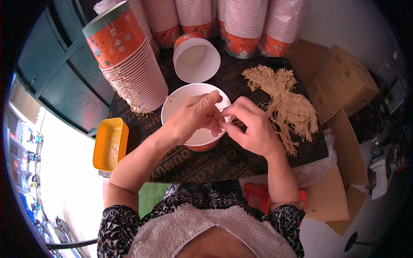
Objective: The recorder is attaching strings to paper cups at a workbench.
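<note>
A paper bucket (185,93) with a white inside and an orange outside stands upright in front of me. Over its right rim my two hands meet at the fingertips. My left hand (198,112) is palm up with its fingers curled in. Thumb and forefinger of my right hand (254,127) are pinched together against the left fingers. What is between the fingertips is too small to make out. A short bit of tan cord (171,98) shows at the bucket's left rim. To the right lies a loose bundle of tan cords (297,112).
A leaning stack of nested buckets (137,81) with cords hanging on its side stands left. Behind are a tipped bucket (197,60) and several wrapped stacks (245,26). A yellow tray (98,144) sits at the table's left edge; cardboard boxes (348,79) are at right.
</note>
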Tool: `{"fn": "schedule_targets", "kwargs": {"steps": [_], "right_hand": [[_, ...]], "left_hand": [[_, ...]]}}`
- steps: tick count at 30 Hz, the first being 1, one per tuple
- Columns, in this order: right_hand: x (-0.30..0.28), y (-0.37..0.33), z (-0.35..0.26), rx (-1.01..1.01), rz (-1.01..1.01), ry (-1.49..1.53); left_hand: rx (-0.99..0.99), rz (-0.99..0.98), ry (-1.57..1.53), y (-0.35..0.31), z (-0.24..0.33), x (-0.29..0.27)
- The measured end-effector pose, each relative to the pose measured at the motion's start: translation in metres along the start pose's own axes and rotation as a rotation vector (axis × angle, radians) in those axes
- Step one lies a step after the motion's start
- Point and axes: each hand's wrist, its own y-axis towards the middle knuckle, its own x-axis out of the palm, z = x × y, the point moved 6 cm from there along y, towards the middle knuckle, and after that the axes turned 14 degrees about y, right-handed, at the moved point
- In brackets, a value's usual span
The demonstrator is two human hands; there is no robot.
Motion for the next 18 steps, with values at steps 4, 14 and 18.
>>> {"fn": "schedule_targets", "kwargs": {"steps": [4,14,18], "right_hand": [[0.011,0.003,-0.009,-0.079,-0.017,-0.146],[0.005,-0.007,0.016,0.046,0.149,0.120],[0.002,-0.012,0.026,0.122,0.221,0.285]], "left_hand": [[-0.046,0.068,0.008,-0.002,0.006,0.008],[0.036,0.004,0.265,-0.010,0.009,0.003],[0.048,0.022,0.276,-0.007,0.006,0.005]]}}
